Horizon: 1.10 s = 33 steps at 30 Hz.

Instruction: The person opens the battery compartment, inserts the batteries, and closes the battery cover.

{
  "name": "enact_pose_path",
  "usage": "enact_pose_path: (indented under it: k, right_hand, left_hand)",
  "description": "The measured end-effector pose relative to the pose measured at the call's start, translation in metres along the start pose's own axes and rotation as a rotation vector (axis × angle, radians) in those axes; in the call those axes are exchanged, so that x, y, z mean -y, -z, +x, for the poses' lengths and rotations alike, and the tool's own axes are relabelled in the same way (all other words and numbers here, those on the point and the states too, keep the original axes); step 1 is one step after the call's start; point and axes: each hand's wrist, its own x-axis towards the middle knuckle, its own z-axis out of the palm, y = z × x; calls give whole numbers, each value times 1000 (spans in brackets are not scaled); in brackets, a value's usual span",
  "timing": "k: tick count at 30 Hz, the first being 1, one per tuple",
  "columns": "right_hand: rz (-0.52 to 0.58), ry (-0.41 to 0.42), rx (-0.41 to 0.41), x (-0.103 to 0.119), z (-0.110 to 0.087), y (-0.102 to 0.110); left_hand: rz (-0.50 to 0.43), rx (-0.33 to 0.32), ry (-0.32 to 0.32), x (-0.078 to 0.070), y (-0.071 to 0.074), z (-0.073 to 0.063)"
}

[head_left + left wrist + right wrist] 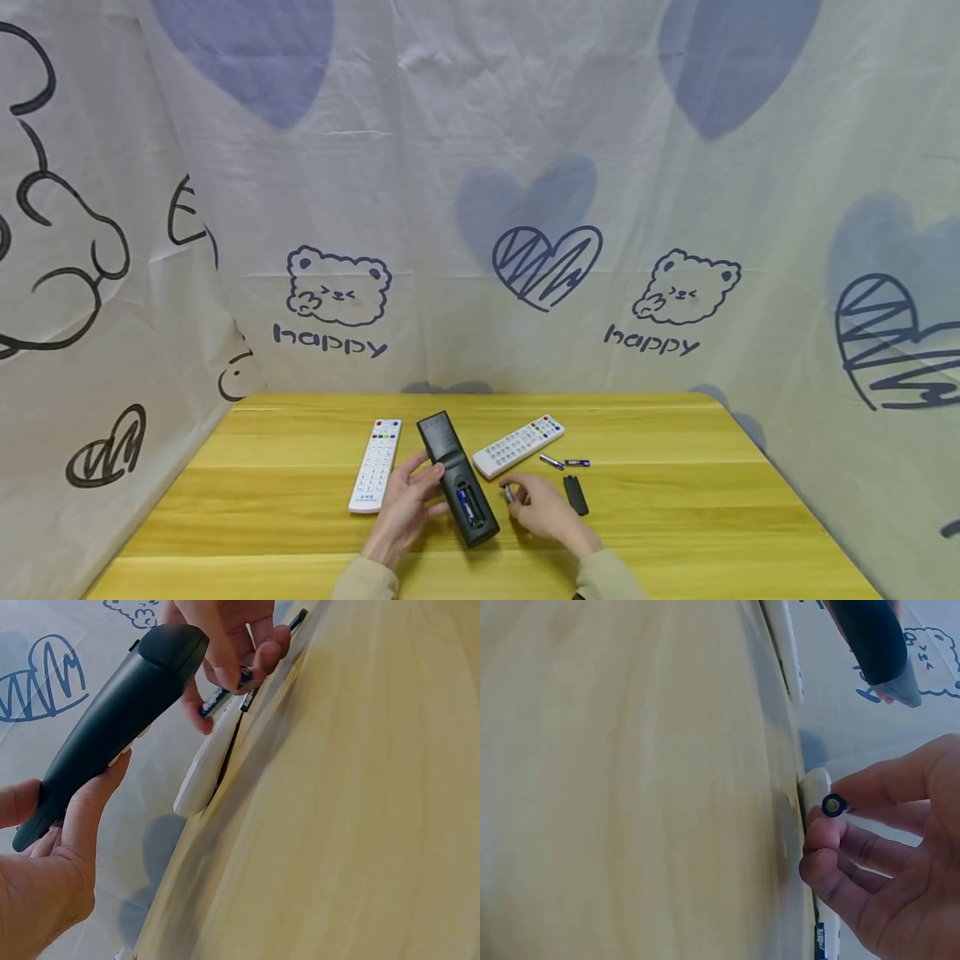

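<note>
Above the table [712,517], left hand [405,504] grips a remote [452,458], right hand [542,507] pinches a battery [509,494]; only head view shows the compartment [476,498].

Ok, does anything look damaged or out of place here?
Nothing looks damaged or spilled. What stands out: a black cover lies loose beside the right hand, apparently off the black remote, whose battery bay is open; two loose batteries lie just beyond it.

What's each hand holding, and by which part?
Left hand: black remote, by one long edge near mid-length. Right hand: a battery, pinched by its sides.
</note>
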Motion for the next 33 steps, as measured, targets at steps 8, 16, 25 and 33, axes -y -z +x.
enact_pose_path:
  k: [8, 16, 25, 33]
  right_hand:
    - [-14, 30, -23, 5, -9, 3]
    - [23, 15, -107, 12, -16, 7]
    - [13, 46, -265, 17, -20, 8]
    - [-16, 94, -334, 23, -21, 6]
  left_hand:
    - [2, -4, -3, 1, 0, 0]
    - [-15, -14, 0, 1, -1, -1]
    - [-19, 7, -6, 2, -1, 0]
    - [-19, 23, -11, 2, -3, 0]
